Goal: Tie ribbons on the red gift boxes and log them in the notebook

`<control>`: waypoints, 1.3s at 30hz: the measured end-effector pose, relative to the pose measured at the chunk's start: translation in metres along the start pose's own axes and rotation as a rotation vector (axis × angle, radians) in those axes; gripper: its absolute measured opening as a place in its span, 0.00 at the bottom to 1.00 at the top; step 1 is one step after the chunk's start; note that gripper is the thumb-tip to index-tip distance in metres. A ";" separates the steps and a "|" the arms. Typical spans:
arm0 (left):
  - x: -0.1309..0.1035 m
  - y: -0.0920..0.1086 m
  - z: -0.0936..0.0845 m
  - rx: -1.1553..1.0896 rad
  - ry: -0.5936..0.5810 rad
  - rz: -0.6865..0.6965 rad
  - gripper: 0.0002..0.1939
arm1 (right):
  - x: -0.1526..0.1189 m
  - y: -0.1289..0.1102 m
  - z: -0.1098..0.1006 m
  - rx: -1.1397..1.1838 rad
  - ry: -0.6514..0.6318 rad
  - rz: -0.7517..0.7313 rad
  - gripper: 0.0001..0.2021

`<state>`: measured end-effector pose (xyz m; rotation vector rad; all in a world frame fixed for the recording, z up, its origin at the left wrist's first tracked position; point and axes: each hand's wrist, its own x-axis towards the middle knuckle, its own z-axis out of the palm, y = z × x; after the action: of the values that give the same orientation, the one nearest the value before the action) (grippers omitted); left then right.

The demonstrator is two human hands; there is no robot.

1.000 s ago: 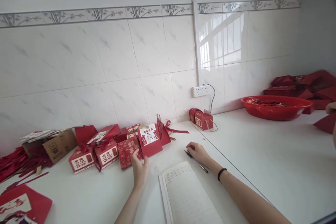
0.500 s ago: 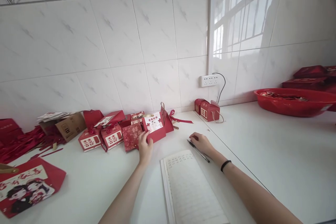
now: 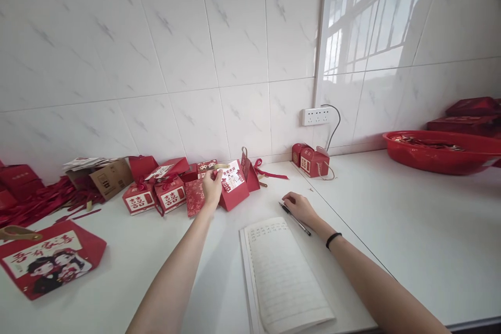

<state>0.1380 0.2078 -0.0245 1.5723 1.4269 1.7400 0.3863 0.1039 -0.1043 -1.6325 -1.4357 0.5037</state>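
My left hand (image 3: pixel 212 188) is closed on the upper left edge of a red gift box (image 3: pixel 238 199), which has a white printed panel and a gold strap at its top. The fingertips are partly hidden against the box. My right hand (image 3: pixel 300 206) rests on the white tabletop with its fingers curled and nothing visible in them. Just beside it lies a black pen (image 3: pixel 296 219). Between my forearms an open notebook (image 3: pixel 287 276) shows handwritten lines at the top of its page.
Several red boxes (image 3: pixel 171 194) stand left along the tiled wall, near a cardboard box (image 3: pixel 111 180) and red ribbons (image 3: pixel 50 198). A larger red box (image 3: pixel 55 261) sits front left. Small red boxes (image 3: pixel 313 162) stand below a power strip (image 3: pixel 316 116). A red basin (image 3: pixel 442 159) is far right.
My left hand has moved up from the box's lower left side to its upper edge, and the box now leans differently. My right hand and the pen stay put.
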 end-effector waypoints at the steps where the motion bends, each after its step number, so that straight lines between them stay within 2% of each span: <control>1: -0.003 0.006 -0.003 -0.009 0.003 0.023 0.08 | 0.000 0.000 0.000 0.005 0.003 -0.004 0.08; 6: -0.037 0.032 -0.027 -0.080 0.092 0.180 0.11 | -0.002 -0.002 0.000 0.048 0.046 -0.004 0.09; 9: -0.060 0.030 -0.041 -0.165 0.102 0.236 0.11 | -0.009 -0.015 -0.004 0.095 0.105 -0.023 0.12; 11: -0.072 0.024 -0.046 -0.191 0.025 0.216 0.09 | -0.017 -0.034 -0.006 0.131 0.135 -0.076 0.14; 13: -0.081 0.020 -0.047 -0.195 -0.068 0.195 0.08 | -0.026 -0.060 -0.006 0.165 0.151 -0.210 0.15; 15: -0.085 0.020 -0.047 -0.201 -0.130 0.189 0.08 | -0.033 -0.090 -0.003 0.172 0.156 -0.450 0.14; 18: -0.087 0.024 -0.047 -0.232 -0.134 0.214 0.09 | -0.035 -0.129 0.008 0.097 0.118 -0.752 0.14; 20: -0.086 0.026 -0.048 -0.259 -0.108 0.246 0.10 | -0.031 -0.144 0.016 0.030 0.049 -0.824 0.13; 22: -0.085 0.026 -0.049 -0.249 -0.099 0.283 0.09 | -0.027 -0.147 0.025 -0.011 -0.013 -0.797 0.08; 24: -0.084 0.025 -0.051 -0.210 -0.127 0.311 0.09 | -0.027 -0.140 0.034 -0.005 0.024 -0.753 0.06; 26: -0.085 0.024 -0.051 -0.188 -0.168 0.332 0.09 | -0.030 -0.128 0.044 0.022 0.172 -0.773 0.05; 28: -0.086 0.024 -0.050 -0.208 -0.186 0.340 0.07 | -0.037 -0.116 0.052 0.031 0.351 -0.807 0.08; 31: -0.089 0.024 -0.047 -0.259 -0.127 0.343 0.07 | -0.048 -0.109 0.060 -0.065 0.478 -0.781 0.08; 33: -0.093 0.024 -0.044 -0.284 -0.028 0.344 0.07 | -0.054 -0.112 0.062 -0.146 0.450 -0.759 0.09; 35: -0.098 0.024 -0.041 -0.320 0.045 0.335 0.07 | -0.058 -0.116 0.062 -0.132 0.330 -0.777 0.17; 36: -0.100 0.024 -0.041 -0.352 0.039 0.331 0.07 | -0.059 -0.118 0.061 -0.075 0.254 -0.789 0.22; 37: -0.103 0.024 -0.040 -0.391 -0.008 0.336 0.07 | -0.059 -0.119 0.061 0.008 0.177 -0.785 0.27; 39: -0.108 0.023 -0.040 -0.464 -0.194 0.383 0.08 | -0.057 -0.120 0.059 0.194 0.056 -0.708 0.28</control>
<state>0.1409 0.0942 -0.0525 1.7560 0.5942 1.8829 0.2570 0.0644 -0.0523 -0.8892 -1.7343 0.1749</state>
